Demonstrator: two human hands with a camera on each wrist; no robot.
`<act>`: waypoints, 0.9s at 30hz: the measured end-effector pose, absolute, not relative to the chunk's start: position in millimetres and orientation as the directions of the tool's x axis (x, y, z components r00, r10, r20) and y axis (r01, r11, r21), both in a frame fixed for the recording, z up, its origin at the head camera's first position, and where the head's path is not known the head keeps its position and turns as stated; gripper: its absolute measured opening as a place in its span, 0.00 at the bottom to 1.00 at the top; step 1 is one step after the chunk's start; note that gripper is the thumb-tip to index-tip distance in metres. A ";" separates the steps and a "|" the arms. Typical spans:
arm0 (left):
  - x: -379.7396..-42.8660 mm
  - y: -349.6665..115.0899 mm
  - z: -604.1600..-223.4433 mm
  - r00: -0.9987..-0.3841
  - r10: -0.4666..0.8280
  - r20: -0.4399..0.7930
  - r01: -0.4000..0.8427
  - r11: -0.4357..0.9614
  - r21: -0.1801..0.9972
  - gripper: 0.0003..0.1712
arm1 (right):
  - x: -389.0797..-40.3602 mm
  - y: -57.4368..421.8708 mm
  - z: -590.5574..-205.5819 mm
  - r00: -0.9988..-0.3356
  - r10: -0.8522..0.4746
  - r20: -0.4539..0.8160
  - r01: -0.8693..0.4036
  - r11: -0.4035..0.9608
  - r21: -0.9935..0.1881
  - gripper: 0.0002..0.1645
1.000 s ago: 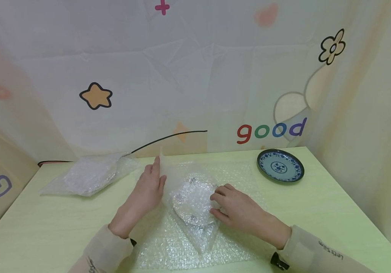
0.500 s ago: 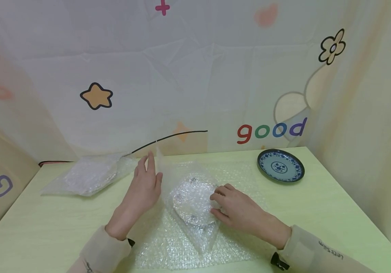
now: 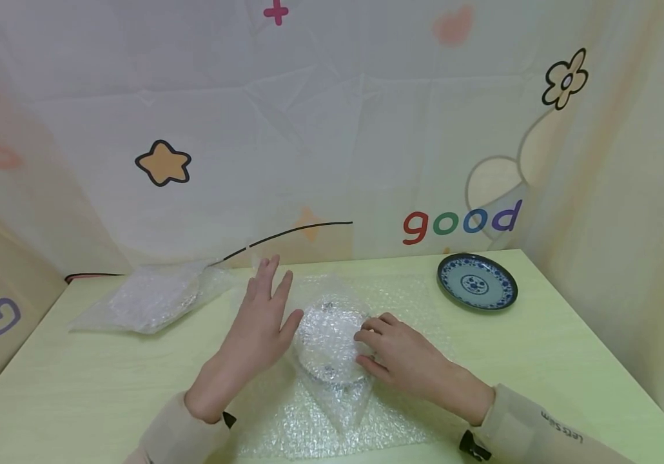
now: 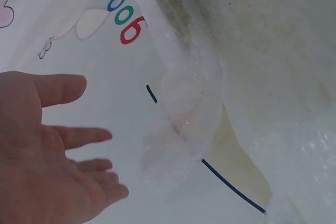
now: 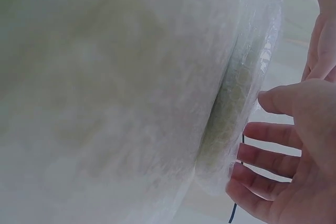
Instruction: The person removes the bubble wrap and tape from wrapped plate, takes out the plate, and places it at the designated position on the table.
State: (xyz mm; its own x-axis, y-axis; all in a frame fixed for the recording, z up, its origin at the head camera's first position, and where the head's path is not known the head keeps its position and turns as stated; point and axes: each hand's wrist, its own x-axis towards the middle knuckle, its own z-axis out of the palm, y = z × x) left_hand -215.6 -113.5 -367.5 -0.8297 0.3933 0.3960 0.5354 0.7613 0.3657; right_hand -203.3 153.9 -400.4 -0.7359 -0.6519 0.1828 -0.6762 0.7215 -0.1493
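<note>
A round plate (image 3: 329, 341) with a faint pattern lies under folded bubble wrap on the sheet of bubble wrap (image 3: 285, 425) in the middle of the table. My left hand (image 3: 259, 325) hovers at the plate's left edge, fingers spread and straight. In the left wrist view this hand (image 4: 58, 156) has nothing in its grasp, and a raised bubble wrap flap (image 4: 189, 93) stands near it. On the other side, my right hand (image 3: 404, 351) rests its loosely bent fingers on the covered plate's right edge. The right wrist view has its fingertips (image 5: 244, 153) against the wrap.
A blue patterned plate (image 3: 474, 283) with a dark rim sits uncovered at the back right of the table (image 3: 564, 386). At the back left lies another bubble-wrapped bundle (image 3: 155, 296). A printed curtain (image 3: 332, 142) hangs behind the table.
My left hand first drew back a little to the left, then came right to the plate's edge with fingers spreading. The left flap's upright tip leaned further left. My right hand has stayed put.
</note>
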 end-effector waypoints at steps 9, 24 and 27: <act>-217.6 -111.4 -370.8 -0.823 0.506 0.260 0.569 0.739 0.362 0.34 | -203.8 154.6 -402.8 -0.715 -0.663 0.220 -0.696 0.704 -0.142 0.17; -219.5 -117.2 -373.5 -0.876 0.470 0.109 0.476 0.805 0.354 0.34 | -201.8 153.2 -402.8 -0.756 -0.631 0.175 -0.654 0.742 -0.148 0.27; -219.3 -119.2 -373.5 -0.876 0.466 0.121 0.477 0.808 0.347 0.33 | -201.5 152.5 -402.3 -0.769 -0.618 0.164 -0.639 0.753 -0.156 0.31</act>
State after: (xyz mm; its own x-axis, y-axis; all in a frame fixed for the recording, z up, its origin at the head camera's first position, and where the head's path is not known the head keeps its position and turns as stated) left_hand -219.3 -119.2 -373.5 -0.8764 0.4661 0.1209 0.4772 0.8075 0.3467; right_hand -201.5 152.5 -402.3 -0.7686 -0.6184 0.1640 -0.6392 0.7530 -0.1561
